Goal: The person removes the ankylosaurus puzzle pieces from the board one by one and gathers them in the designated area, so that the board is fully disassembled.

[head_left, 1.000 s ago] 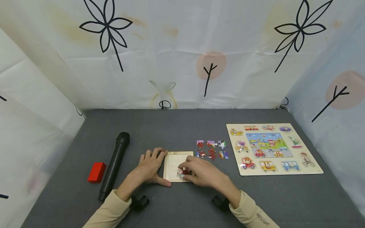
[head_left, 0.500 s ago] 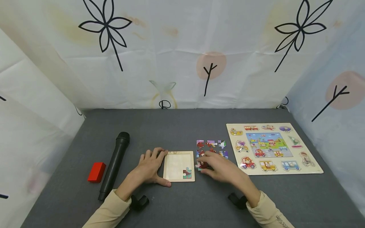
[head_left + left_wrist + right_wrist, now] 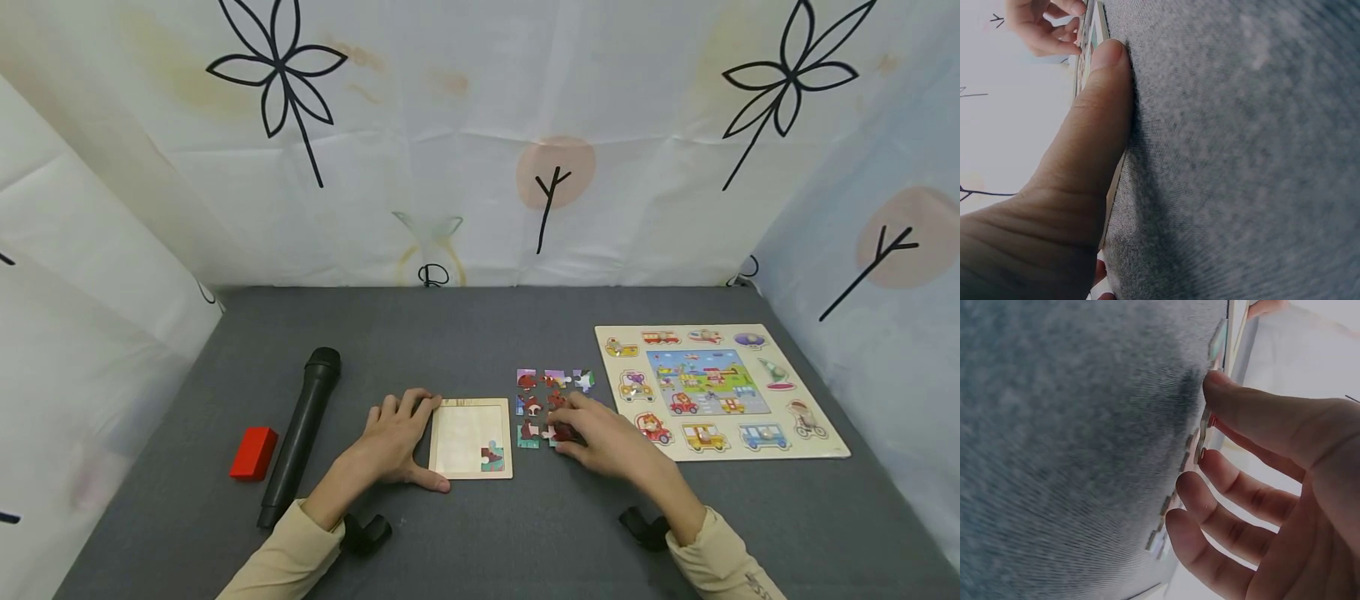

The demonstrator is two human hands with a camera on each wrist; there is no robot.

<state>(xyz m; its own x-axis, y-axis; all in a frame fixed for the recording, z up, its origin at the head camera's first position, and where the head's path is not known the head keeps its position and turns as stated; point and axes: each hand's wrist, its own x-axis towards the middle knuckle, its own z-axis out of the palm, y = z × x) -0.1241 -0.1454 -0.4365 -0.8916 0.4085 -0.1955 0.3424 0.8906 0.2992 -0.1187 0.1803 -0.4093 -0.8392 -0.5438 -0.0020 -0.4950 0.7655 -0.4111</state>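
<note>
A shallow wooden puzzle tray (image 3: 457,433) lies on the grey table, with a teal and dark-red jigsaw portion (image 3: 492,457) in its lower right corner. My left hand (image 3: 396,442) holds the tray's left side, thumb at the near corner and fingers at the far one. Right of the tray, loose jigsaw pieces (image 3: 528,435) lie in rows. Over the nearest row, my right hand (image 3: 603,437) pinches a jigsaw piece (image 3: 1202,437) between thumb and index finger. In the right wrist view that piece stands tilted, edge-on, and the other fingers are loosely bent.
A wooden vehicle puzzle board (image 3: 720,450) lies at the right. Left of my left hand are a black microphone (image 3: 300,437) and a red block (image 3: 254,454). White patterned cloth (image 3: 480,208) walls the table at the back and sides.
My right hand has left the tray, uncovering the jigsaw portion in its corner. It moved right to the loose pieces, then farther right along the nearest row. My left hand stays put.
</note>
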